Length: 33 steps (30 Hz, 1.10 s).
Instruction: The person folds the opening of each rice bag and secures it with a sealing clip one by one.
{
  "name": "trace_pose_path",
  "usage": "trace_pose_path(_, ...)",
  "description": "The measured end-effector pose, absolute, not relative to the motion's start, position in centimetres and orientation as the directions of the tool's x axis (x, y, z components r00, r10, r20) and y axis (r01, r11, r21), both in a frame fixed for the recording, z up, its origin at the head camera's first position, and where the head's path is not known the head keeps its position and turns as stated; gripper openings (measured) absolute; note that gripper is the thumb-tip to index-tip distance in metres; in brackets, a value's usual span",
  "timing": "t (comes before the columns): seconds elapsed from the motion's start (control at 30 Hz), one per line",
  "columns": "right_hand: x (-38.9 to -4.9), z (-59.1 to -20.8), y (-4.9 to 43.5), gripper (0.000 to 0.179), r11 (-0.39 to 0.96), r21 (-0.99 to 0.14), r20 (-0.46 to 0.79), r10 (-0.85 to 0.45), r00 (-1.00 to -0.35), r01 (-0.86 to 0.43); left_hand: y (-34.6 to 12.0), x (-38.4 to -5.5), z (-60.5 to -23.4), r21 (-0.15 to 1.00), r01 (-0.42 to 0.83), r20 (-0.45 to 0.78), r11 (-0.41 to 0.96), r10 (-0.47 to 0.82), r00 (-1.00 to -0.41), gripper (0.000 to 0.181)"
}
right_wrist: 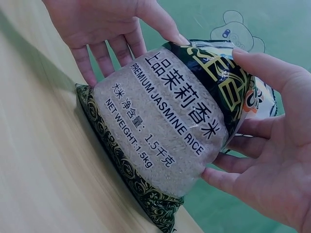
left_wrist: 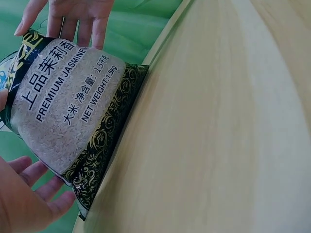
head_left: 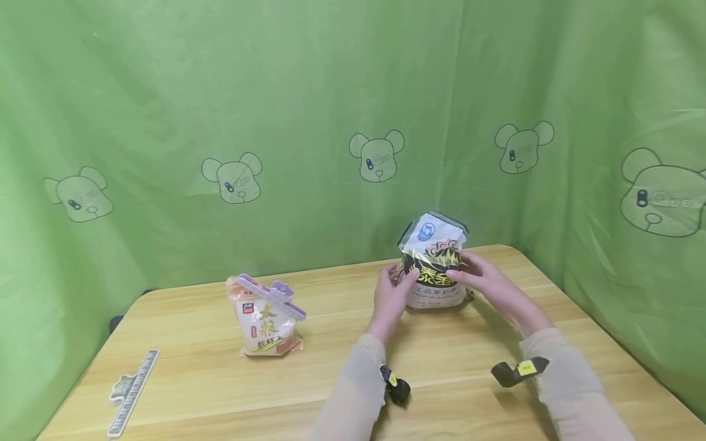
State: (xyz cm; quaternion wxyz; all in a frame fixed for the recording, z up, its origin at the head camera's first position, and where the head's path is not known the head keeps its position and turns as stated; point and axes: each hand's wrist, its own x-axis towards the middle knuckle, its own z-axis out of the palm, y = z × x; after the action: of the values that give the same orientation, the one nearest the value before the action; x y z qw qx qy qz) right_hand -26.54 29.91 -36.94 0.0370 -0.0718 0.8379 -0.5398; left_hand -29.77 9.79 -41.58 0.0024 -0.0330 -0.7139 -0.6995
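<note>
A bag of jasmine rice (head_left: 438, 298) stands upright at the back right of the table, its folded top leaning back a little. My left hand (head_left: 390, 298) holds its left side, thumb on the front and fingers round the side. From the right, my right hand (head_left: 499, 293) grips the bag the same way. In the right wrist view, the clear front of the rice bag (right_wrist: 155, 126) shows white grains between both hands, above a black and gold patterned bottom edge close over the wood.
Left of the hands stands a smaller white and orange bag (head_left: 263, 327) with a purple sealing clip (head_left: 273, 296) across its top. A grey-white clip (head_left: 132, 392) lies at the table's front left. Green curtain (head_left: 309, 202) with bear prints hangs behind the wooden table (head_left: 220, 392).
</note>
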Motion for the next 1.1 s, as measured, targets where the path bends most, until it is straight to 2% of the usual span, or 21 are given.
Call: trace_pose_path(1.1,-26.3,-37.1,26.2,0.083,0.428,-0.895,0.03,-0.226,-0.974,-0.128,4.9,-28.2,-41.4,0.993,0.057,0.054,0.1,0.034,-0.998,0.08)
